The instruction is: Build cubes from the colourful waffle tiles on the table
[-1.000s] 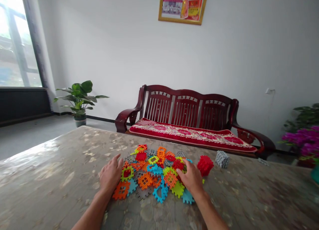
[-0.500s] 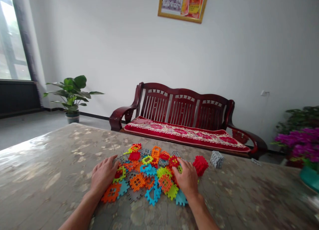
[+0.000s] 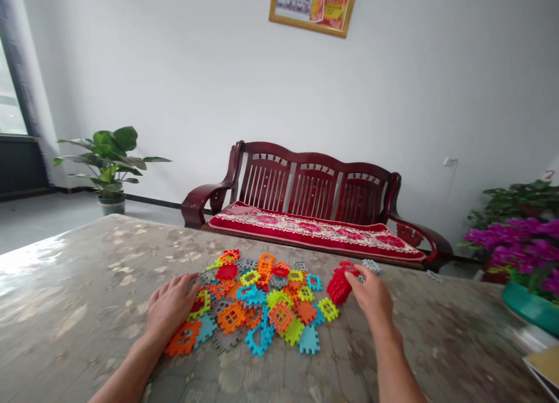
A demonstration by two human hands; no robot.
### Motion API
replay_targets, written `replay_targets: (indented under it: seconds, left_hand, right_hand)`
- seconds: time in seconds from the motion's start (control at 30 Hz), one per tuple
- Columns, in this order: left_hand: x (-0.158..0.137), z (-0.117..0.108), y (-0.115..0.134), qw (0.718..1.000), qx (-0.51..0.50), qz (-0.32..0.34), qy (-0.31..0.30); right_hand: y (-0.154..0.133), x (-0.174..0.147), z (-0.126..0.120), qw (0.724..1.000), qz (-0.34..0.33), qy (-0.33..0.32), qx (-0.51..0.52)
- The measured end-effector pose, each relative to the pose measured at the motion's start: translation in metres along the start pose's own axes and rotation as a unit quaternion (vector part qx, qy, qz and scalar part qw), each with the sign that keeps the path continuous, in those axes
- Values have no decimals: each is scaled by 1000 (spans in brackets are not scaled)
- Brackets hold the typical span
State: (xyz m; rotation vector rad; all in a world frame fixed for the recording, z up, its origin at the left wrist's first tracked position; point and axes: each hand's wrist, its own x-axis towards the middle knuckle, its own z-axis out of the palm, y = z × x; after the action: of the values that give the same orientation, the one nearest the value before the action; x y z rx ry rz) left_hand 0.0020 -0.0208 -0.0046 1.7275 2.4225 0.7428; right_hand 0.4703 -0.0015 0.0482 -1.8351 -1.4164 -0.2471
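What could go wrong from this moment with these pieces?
The right hand holds a red piece at the red stack; pressing unevenly might topple the stack. The gray stack, close behind that hand, might get bumped. The left hand, at the edge of the loose pile, might disturb nearby pieces.

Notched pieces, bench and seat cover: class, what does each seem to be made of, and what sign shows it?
Notched pieces: probably moulded plastic, low sheen; bright, even colours and regular teeth suggest it.
Bench: likely wood, dark red and glossy; shaped slats and highlights show.
Seat cover: apparently soft fabric, matt, floral-patterned; fibre unclear.
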Motion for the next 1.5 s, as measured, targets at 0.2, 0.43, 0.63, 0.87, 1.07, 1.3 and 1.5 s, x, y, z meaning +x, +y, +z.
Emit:
replay_targets:
  seconds: [0.2, 0.43, 0.63, 0.87, 1.07, 1.3, 1.5]
  left_hand:
    - [0, 0, 1, 1000, 6, 1, -5]
    - [2, 3, -1, 1000, 12, 3, -10]
    - [2, 4, -1, 1000, 24, -5, -15]
    - [0, 3, 2, 1000, 23, -1, 0]
    - [-2, 1, 3, 1000, 12, -5, 7]
    - [-4, -2, 6, 1000, 4, -14, 9]
    - [-4, -3, 7, 1000, 2, -11, 5]
  right_hand:
    - [-1, -1, 4, 1000, -2, -11, -11]
    - [-16, -6, -7, 992, 34, -102, -61]
    - [-32, -7, -22, 984, 36, -137, -111]
    - [-62, -20, 2, 993, -103, -59, -13]
    - [-96, -52, 51, 970, -137, -184, 77]
    - [-121, -40, 84, 962, -131, -235, 38]
    - [-139, -30, 94, 943, -146, -295, -52]
